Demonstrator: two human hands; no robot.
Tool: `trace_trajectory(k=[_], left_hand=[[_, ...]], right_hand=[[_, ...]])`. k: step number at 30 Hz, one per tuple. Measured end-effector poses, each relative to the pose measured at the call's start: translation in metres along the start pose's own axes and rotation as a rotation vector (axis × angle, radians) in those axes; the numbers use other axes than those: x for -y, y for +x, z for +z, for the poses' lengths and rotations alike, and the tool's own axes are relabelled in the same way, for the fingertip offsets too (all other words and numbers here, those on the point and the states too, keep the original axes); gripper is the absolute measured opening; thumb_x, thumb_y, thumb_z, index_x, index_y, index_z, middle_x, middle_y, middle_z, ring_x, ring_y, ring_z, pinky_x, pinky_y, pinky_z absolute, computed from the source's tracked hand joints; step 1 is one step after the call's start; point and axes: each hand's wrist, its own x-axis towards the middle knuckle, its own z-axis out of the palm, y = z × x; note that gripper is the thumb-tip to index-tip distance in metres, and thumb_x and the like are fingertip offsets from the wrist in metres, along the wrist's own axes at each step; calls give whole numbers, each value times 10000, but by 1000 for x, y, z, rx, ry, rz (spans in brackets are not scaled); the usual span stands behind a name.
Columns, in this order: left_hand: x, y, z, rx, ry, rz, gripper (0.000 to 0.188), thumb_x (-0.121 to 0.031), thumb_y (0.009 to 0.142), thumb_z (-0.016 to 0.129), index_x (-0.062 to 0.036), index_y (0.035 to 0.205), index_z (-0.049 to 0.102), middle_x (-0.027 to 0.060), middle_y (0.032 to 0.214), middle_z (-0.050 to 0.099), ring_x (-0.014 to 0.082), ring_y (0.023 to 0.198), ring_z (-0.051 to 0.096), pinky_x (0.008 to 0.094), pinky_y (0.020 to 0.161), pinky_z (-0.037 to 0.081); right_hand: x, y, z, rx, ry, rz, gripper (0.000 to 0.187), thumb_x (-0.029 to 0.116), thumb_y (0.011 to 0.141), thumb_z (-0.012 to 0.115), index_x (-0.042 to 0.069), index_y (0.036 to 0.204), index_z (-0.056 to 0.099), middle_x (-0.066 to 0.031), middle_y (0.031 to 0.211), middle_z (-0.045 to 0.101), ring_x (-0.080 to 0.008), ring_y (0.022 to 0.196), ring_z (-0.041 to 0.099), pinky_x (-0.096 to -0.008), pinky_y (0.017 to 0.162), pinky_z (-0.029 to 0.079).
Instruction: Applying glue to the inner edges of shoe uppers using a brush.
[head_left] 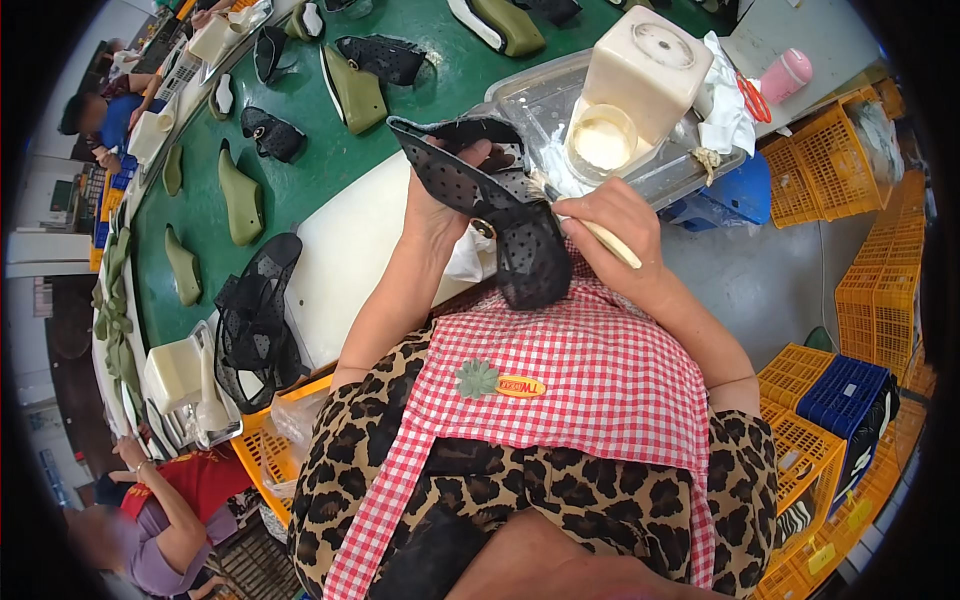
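Note:
A black, dotted mesh shoe upper (533,255) with a small gold buckle hangs in front of the checked apron. My left hand (428,208) is closed on it, its fingertips showing through the opening. In my right hand (622,228) is a brush (610,243) with a pale handle. Its bristles are at the right edge of the upper; I cannot tell if they touch. Just beyond that hand stands a white dispenser (645,65) with a round cup (603,143) of whitish liquid, inside a clear plastic tray (540,85).
Green shoe lasts (240,195) and black mesh uppers (272,135) lie on the green table (310,205). A white board (345,240) lies at its near edge. Red scissors (753,97) rest on the right. Yellow crates (800,180) stand on the floor; other people sit at left.

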Motion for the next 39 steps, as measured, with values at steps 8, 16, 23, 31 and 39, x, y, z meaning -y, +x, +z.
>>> trace_trajectory(k=[8, 16, 23, 31, 39], left_hand=[[7, 0, 15, 11, 21, -56, 272, 46, 826, 705, 5, 1086, 636, 148, 949, 693, 316, 839, 707, 417, 712, 611], [-2, 10, -6, 73, -183, -108, 246, 80, 833, 680, -59, 1036, 684, 142, 948, 705, 363, 905, 699, 531, 772, 601], [4, 23, -28, 169, -492, -57, 307, 53, 893, 623, -142, 1130, 651, 68, 1097, 705, 255, 1014, 680, 572, 957, 506], [6, 13, -6, 351, -457, -138, 270, -101, 938, 631, -79, 1207, 621, 87, 1202, 667, 281, 1119, 635, 545, 1018, 462], [9, 6, -16, 227, 91, -378, 405, -172, 921, 692, 20, 1263, 595, 157, 1141, 679, 286, 1041, 668, 459, 941, 540]], right_hand=[[-7, 35, -19, -117, -23, -150, 198, -20, 747, 734, 16, 941, 716, -99, 809, 678, -258, 709, 608, -343, 633, 474], [-14, 18, -8, -71, -27, -127, 205, -13, 742, 741, 18, 943, 716, -91, 796, 670, -256, 683, 585, -347, 611, 461], [-10, 3, -6, -120, 7, 48, 279, 20, 788, 730, 27, 1064, 686, -130, 973, 648, -288, 817, 620, -345, 754, 487], [-13, 1, 24, -167, 223, 249, 463, -49, 800, 700, 59, 1235, 581, -114, 1140, 512, -200, 845, 647, -288, 741, 528], [-22, 0, 24, -203, 289, 358, 422, -64, 819, 670, 47, 1218, 588, -108, 1122, 510, -177, 804, 642, -280, 729, 525]])
